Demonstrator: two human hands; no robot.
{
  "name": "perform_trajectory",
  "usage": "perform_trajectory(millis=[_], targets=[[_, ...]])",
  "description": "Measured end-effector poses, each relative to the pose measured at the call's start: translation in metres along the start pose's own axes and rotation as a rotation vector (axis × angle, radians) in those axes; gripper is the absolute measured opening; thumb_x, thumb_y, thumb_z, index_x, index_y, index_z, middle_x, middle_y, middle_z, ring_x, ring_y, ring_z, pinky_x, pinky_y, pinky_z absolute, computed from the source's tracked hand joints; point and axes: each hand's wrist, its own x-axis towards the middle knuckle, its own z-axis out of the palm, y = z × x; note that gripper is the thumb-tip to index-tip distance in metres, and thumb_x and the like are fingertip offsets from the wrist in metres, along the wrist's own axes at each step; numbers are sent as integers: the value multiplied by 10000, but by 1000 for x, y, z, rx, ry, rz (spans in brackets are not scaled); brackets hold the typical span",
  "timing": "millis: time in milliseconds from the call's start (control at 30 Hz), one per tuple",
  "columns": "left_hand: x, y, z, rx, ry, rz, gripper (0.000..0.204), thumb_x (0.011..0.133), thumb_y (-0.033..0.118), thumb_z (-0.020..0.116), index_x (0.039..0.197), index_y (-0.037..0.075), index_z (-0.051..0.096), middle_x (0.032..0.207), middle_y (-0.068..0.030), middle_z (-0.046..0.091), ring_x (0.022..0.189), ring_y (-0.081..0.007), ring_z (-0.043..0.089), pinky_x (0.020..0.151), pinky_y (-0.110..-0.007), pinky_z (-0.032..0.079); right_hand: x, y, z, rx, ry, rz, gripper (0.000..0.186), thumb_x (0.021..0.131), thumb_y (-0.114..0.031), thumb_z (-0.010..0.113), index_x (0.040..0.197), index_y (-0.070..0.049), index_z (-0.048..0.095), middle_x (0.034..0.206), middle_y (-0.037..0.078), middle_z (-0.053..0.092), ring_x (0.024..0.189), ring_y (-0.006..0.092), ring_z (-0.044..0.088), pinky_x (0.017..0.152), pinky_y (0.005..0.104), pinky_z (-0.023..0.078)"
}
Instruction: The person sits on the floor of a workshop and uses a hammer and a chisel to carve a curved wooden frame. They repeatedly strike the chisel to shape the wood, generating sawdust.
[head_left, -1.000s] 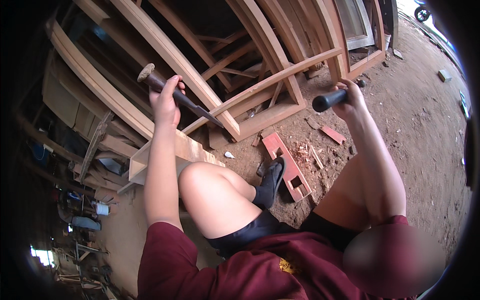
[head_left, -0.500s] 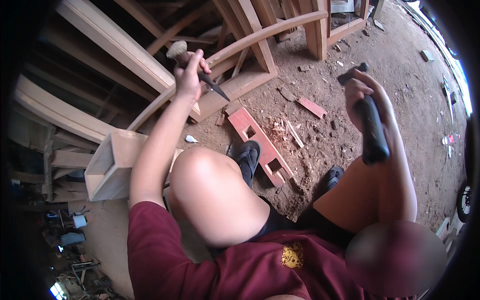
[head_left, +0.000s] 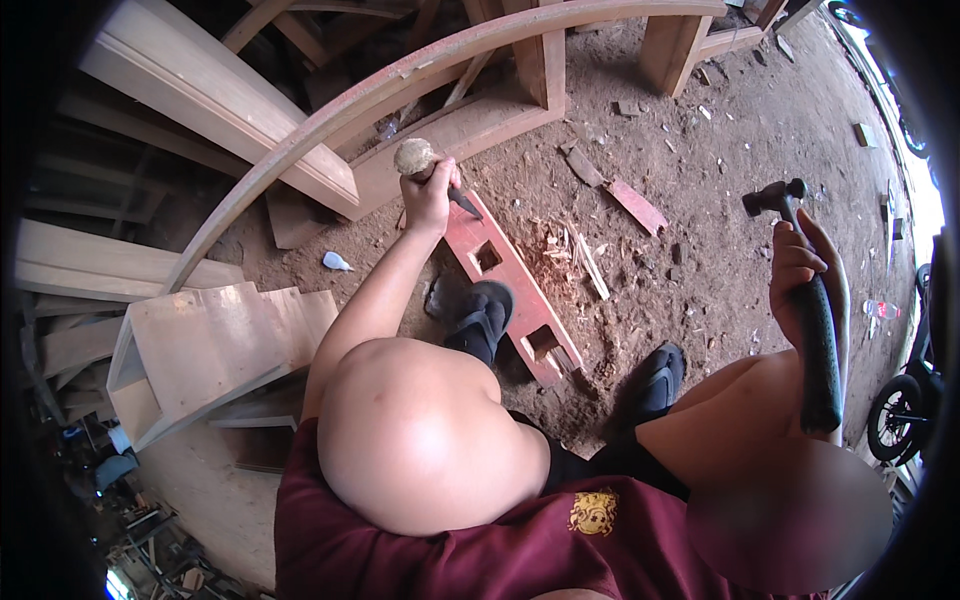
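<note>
My left hand (head_left: pixel 428 205) is wrapped round a chisel (head_left: pixel 413 157) with a frayed, mushroomed wooden butt. Its dark blade points down at the far end of a red-faced timber block (head_left: pixel 525 302) lying on the ground; whether the tip touches the wood I cannot tell. Two square mortise holes are cut into the block, one nearer its middle, the other by its near end. Off to the right, my right hand (head_left: pixel 795 270) grips a hammer (head_left: pixel 818 350) by its dark handle, the metal head raised above the fist. My left sandalled foot (head_left: pixel 487 312) rests against the block's left side.
Wood chips (head_left: pixel 575 255) and a red offcut (head_left: pixel 637 205) lie on the dirt right of the block. A curved wooden frame (head_left: pixel 330 125) arches across the far left. By my left knee stands a pale wooden box (head_left: pixel 210 335); a small white bottle (head_left: pixel 337 261) lies beyond it.
The chisel has come from above the frame to the far end of the red block. My right hand has swung outward and nearer with the hammer, and the whole view has shifted.
</note>
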Motion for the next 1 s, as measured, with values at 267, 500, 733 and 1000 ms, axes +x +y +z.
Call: perform_trajectory(millis=[267,500,733,1000], targets=[[-6,-8,4,180,-72,9,139,886,2,574,757,33,534,671,-33,553,614,-113,538,590,-276,450,16,18,7,-28,39,83,254,1023,-249,433,952,-21,519,631,-95,423,487,19,460,504,220,417],[-15,-15,1,112,-109,5,128,872,-3,575,757,43,542,647,-23,559,600,-109,547,575,-274,456,24,25,3,-71,54,110,224,1013,-226,466,993,-12,529,661,-88,435,490,20,447,473,204,372],[-16,4,10,326,-115,100,139,882,26,584,752,55,541,636,-14,556,589,-101,551,564,-276,460,22,50,13,-334,149,-23,195,1001,-239,515,1024,-45,522,667,-94,416,481,-6,411,410,191,339],[6,4,-21,104,-45,187,131,895,82,610,984,49,521,891,-28,596,771,-124,568,719,-272,464,26,57,14,-458,232,41,252,1002,-321,508,1011,-71,542,608,-104,365,445,-12,373,348,179,337]])
